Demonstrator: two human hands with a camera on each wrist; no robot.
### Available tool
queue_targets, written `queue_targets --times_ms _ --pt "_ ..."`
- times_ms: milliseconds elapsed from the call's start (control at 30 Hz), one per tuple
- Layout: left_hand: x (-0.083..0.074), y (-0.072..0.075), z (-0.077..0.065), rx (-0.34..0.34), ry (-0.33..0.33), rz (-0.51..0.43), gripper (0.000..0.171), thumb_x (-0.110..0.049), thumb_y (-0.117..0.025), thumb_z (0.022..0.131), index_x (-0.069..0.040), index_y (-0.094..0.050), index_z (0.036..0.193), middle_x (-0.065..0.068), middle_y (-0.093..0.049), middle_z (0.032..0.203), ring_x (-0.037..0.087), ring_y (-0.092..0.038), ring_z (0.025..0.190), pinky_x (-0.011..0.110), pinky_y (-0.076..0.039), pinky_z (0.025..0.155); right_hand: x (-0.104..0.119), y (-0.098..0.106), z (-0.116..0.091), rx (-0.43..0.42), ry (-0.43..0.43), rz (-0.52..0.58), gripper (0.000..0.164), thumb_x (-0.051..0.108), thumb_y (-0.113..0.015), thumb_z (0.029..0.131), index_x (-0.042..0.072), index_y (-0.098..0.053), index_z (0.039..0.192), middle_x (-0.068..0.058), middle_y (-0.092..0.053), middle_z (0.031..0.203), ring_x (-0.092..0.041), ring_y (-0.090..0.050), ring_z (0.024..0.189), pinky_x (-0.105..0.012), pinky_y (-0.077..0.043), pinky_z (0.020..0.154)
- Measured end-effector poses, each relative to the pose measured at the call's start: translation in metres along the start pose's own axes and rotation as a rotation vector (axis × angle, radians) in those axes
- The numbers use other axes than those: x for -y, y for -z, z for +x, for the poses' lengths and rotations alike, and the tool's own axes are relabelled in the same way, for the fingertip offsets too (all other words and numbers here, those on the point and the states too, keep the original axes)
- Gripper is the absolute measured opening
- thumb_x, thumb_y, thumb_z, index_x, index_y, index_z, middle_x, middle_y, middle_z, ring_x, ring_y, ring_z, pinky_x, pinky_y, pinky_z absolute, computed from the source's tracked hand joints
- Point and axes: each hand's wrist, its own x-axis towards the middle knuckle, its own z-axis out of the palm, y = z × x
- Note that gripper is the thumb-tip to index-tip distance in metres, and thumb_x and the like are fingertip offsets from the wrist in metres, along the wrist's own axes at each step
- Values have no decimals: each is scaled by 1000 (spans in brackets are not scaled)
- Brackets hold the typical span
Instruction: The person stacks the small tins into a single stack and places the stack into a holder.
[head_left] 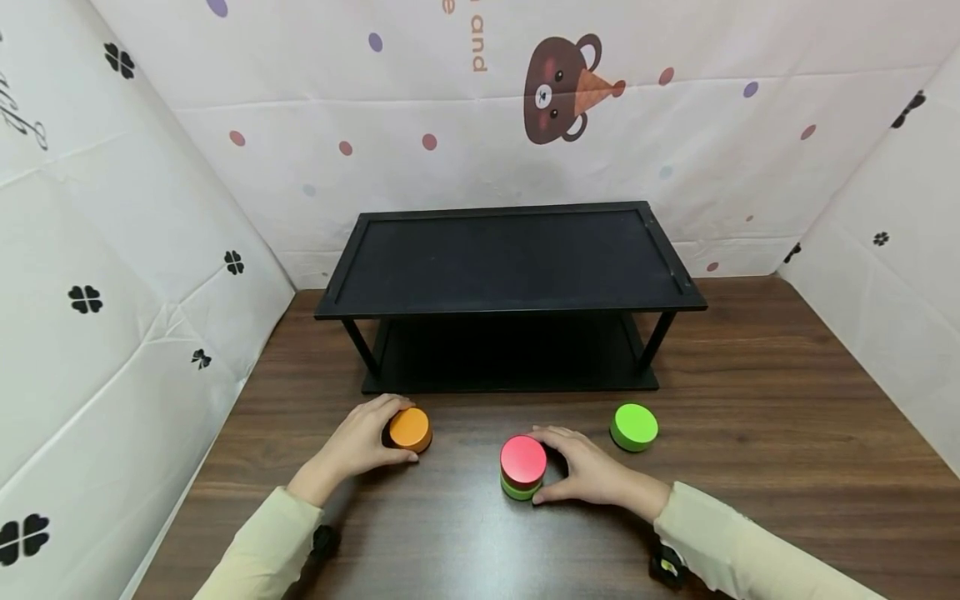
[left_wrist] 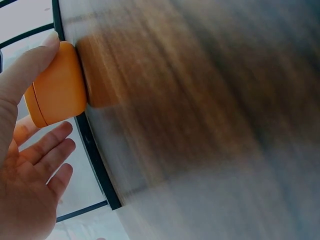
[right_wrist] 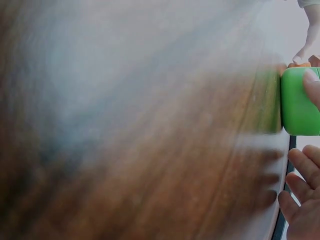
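Observation:
My left hand grips a small round orange container on the table, thumb on the near side and fingers at the far side. The left wrist view shows a lid seam on this orange container. Around a green round container curls my right hand; a red round piece sits on top of it. Whether the red piece is a lid or another container, I cannot tell. In the right wrist view, the thumb presses the green container, which the frame's edge cuts off.
Another green round container stands to the right, beyond my right hand. Behind everything is a black two-tier shelf on the brown wooden table. Printed white cloth encloses the back and sides.

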Motion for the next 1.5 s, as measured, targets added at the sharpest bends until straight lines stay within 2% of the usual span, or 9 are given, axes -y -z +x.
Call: queue_targets --times_ms 267,500,1033,1500 --pt "-1 0 0 6 21 -8 65 -37 -85 67 -7 -60 119 9 -61 119 27 -60 106 50 -48 91 1 1 0 9 -7 6 73 38 -85 68 3 -57 126 -18 -55 131 -38 -50 123 -56 -41 99" --pt "-2 -1 0 14 34 -22 63 -37 -86 67 -9 -60 118 6 -61 117 24 -60 102 43 -51 87 2 2 -1 21 -34 6 76 38 -85 68 0 -55 127 -20 -54 132 -38 -49 123 -56 -41 99" --pt "-6 0 0 32 47 -36 61 -38 -85 68 -11 -60 116 4 -61 115 21 -60 100 41 -51 86 2 1 -1 26 -49 5 77 38 -84 69 -3 -55 127 -20 -55 131 -37 -51 122 -54 -42 99" --pt "-23 1 0 38 28 -16 61 -38 -86 66 -11 -61 116 2 -62 114 20 -60 101 46 -49 89 3 -1 -2 17 -37 -12 74 38 -83 70 -4 -57 125 -20 -57 129 -35 -53 120 -51 -44 99"
